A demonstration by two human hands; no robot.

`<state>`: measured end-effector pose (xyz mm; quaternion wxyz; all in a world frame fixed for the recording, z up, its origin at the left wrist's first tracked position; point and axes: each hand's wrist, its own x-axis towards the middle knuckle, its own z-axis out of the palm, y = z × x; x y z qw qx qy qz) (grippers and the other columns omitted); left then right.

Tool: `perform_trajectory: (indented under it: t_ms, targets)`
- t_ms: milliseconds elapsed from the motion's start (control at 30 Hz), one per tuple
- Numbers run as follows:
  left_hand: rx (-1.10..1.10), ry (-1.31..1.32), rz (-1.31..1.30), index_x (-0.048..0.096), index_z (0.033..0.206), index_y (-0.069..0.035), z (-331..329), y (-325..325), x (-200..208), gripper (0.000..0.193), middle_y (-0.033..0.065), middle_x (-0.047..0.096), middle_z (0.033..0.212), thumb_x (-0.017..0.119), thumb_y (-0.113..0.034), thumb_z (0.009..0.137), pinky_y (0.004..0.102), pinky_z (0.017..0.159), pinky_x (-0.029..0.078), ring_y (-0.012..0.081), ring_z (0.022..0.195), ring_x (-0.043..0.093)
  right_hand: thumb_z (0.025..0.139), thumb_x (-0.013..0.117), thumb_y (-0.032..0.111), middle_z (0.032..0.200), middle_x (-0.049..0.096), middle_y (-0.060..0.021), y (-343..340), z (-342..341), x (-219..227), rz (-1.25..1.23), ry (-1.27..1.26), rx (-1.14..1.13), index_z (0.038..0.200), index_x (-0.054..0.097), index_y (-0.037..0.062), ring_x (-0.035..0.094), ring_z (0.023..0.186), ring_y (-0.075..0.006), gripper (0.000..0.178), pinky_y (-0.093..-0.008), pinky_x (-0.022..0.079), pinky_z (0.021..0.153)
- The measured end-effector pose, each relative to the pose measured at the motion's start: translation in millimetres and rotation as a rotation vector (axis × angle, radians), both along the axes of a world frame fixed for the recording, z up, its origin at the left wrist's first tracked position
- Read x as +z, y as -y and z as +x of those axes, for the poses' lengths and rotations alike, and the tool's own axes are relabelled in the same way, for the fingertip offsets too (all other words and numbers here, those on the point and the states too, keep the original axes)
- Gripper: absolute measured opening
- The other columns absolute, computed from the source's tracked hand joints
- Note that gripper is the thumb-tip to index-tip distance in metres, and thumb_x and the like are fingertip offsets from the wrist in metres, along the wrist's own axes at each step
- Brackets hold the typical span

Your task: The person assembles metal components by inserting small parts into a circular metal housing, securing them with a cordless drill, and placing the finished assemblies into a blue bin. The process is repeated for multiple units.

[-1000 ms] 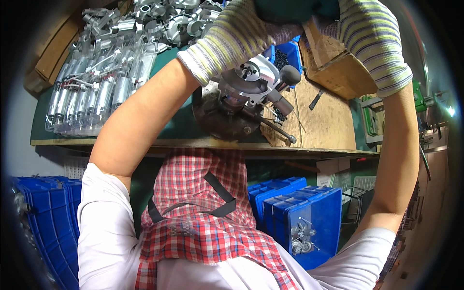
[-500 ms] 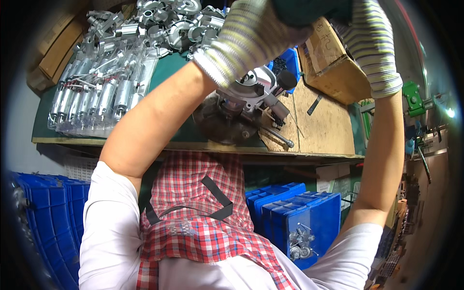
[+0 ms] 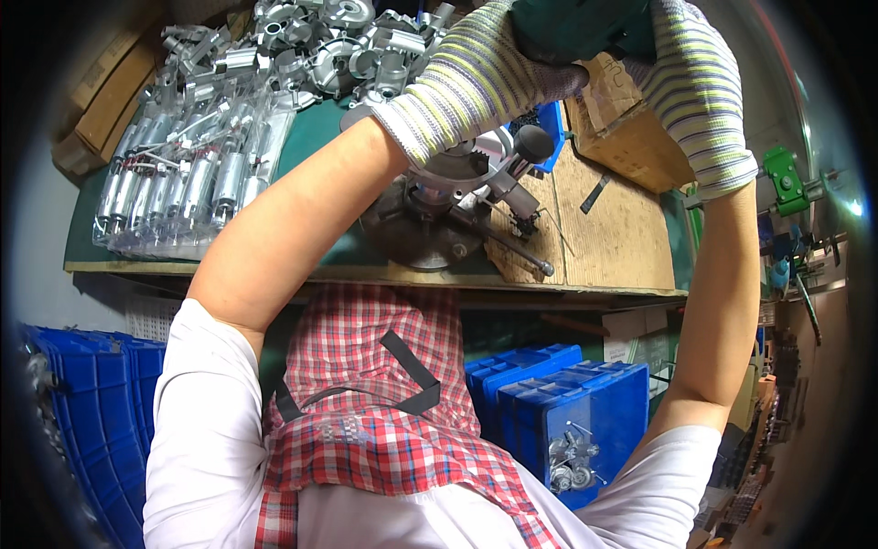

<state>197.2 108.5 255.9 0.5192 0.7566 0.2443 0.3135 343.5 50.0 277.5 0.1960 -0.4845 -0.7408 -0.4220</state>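
Both my hands wear striped knit gloves and are raised at the top of the view. Between them is a dark green rounded object, cut off by the upper edge, so its kind cannot be made out. My left hand is closed on its left side, the thumb lying beneath. On its right side my right hand grips it, with the fingers partly hidden. Below my left hand, a silver metal housing with a dark cylindrical knob sits on a round dark fixture with a lever.
Silver motors lie in clear plastic trays at left, beside a heap of metal castings. A cardboard box and a blue bin stand at right. Blue crates are below the bench, and a green machine stands farther right.
The dark green object and my hands have shifted slightly, with my left thumb now showing more clearly below it. A thin rod now shows beside the housing.
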Motion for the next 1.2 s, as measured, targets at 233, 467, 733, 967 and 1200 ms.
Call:
perform_trajectory:
  t_ms: [233, 467, 733, 967, 1200]
  targets:
    - [-0.039, -0.235, 0.820, 0.061, 0.115, 0.000, 15, -45, -32, 0.028, 0.0082, 0.070, 0.093, 0.070, -0.003, 0.089, 0.0329, 0.075, 0.063, 0.0181, 0.082, 0.069, 0.087, 0.080, 0.033, 0.111, 0.072, -0.0094, -17, 90, 11, 0.132, 0.489, -0.283, 0.129, 0.062, 0.0059, 0.069, 0.098, -0.0201, 0.054, -0.0320, 0.056, 0.084]
    - [-0.396, 0.541, 0.190, 0.059, 0.122, -0.005, 12, -51, -73, 0.044, 0.0062, 0.069, 0.104, 0.079, -0.007, 0.083, 0.0325, 0.077, 0.061, 0.0161, 0.090, 0.066, 0.082, 0.071, 0.018, 0.088, 0.066, -0.0114, 38, 22, 22, -0.065, 0.452, -0.300, 0.113, 0.060, -0.0005, 0.064, 0.075, -0.0215, 0.037, -0.0307, 0.054, 0.063]
    - [-0.349, 0.537, 0.119, 0.058, 0.122, -0.008, -12, -46, -80, 0.042, 0.0049, 0.069, 0.109, 0.080, -0.016, 0.086, 0.0350, 0.088, 0.057, 0.0167, 0.099, 0.065, 0.082, 0.062, 0.007, 0.067, 0.062, -0.0117, 12, -43, 16, 0.019, 0.999, -0.617, 0.097, 0.060, -0.0058, 0.059, 0.052, -0.0208, 0.020, -0.0283, 0.053, 0.046]
    - [-0.411, 0.531, 0.072, 0.060, 0.116, -0.002, -4, -42, -76, 0.031, 0.0084, 0.065, 0.103, 0.070, -0.004, 0.086, 0.0328, 0.078, 0.062, 0.0191, 0.090, 0.063, 0.102, 0.050, 0.023, 0.072, 0.071, -0.0117, 8, -50, 28, 0.020, 2.014, -0.696, 0.099, 0.068, -0.0060, 0.058, 0.045, -0.0094, 0.034, -0.0200, 0.052, 0.041]
    - [-0.242, 0.400, 0.496, 0.058, 0.115, 0.001, 16, -56, -85, 0.033, 0.0099, 0.064, 0.103, 0.067, 0.000, 0.083, 0.0343, 0.077, 0.062, 0.0217, 0.090, 0.062, 0.103, 0.053, 0.028, 0.073, 0.073, -0.0122, 7, -61, 43, -0.154, 2.775, -0.345, 0.101, 0.068, -0.0078, 0.061, 0.046, -0.0079, 0.039, -0.0183, 0.053, 0.041]
